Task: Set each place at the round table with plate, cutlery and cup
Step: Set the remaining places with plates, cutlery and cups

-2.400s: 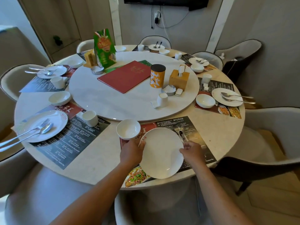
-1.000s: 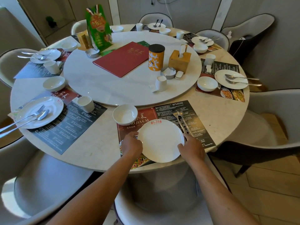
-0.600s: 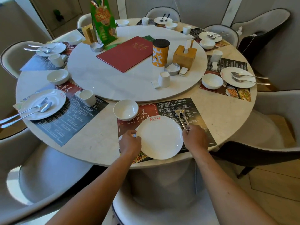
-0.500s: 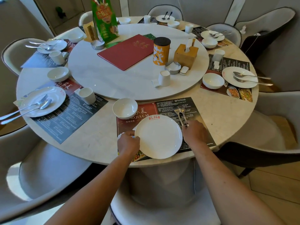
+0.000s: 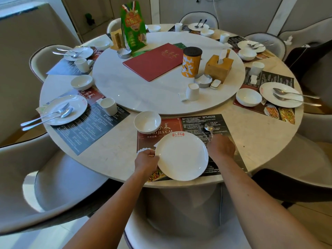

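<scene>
A white plate [image 5: 181,156] with a red logo lies on the dark placemat [image 5: 221,123] at the near edge of the round table [image 5: 118,159]. My left hand [image 5: 146,161] grips the plate's left rim. My right hand [image 5: 220,147] has left the plate and rests over the handles of a spoon [image 5: 208,128] and a fork lying on the placemat just right of the plate; whether its fingers hold them is hidden. A small white bowl [image 5: 147,122] sits at the placemat's upper left corner.
Other places hold plates with cutlery [image 5: 63,109], bowls and cups [image 5: 108,106]. The lazy Susan [image 5: 143,94] carries a red menu [image 5: 154,61], an orange canister [image 5: 191,62], a tissue box [image 5: 218,67] and a white cup [image 5: 192,91]. Padded chairs [image 5: 53,194] ring the table.
The plate was lowered flat onto the placemat and nudged forward. My right hand slid off the plate's right rim onto the spoon and fork handles beside it.
</scene>
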A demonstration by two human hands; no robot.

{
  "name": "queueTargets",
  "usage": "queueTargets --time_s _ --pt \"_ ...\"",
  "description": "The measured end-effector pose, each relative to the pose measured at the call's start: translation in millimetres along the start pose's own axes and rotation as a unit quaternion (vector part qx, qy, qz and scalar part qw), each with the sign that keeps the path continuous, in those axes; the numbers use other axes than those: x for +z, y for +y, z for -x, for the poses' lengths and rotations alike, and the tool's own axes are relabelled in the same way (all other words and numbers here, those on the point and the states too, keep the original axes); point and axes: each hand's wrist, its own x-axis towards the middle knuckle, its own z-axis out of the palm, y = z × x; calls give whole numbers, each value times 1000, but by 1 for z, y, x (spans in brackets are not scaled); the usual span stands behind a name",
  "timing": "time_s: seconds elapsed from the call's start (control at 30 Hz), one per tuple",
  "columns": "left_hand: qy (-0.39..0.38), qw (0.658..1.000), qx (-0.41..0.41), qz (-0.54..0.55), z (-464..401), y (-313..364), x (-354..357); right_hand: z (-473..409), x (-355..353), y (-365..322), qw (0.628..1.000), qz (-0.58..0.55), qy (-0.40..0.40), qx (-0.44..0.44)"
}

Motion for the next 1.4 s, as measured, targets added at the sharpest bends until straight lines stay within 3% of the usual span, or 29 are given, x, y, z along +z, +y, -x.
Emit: queueTargets --time_s 0.27,0.6,1.4 --pt "-30 999 8 -15 1 1 -2 64 -17 -17 994 -95 21 -52" --pt "-65 995 49 -50 4 -2 -8 141 6 -37 993 -106 -37 -41" --pt "-74 983 101 -135 -1 -5 -8 152 12 -56 998 56 -38 -14"
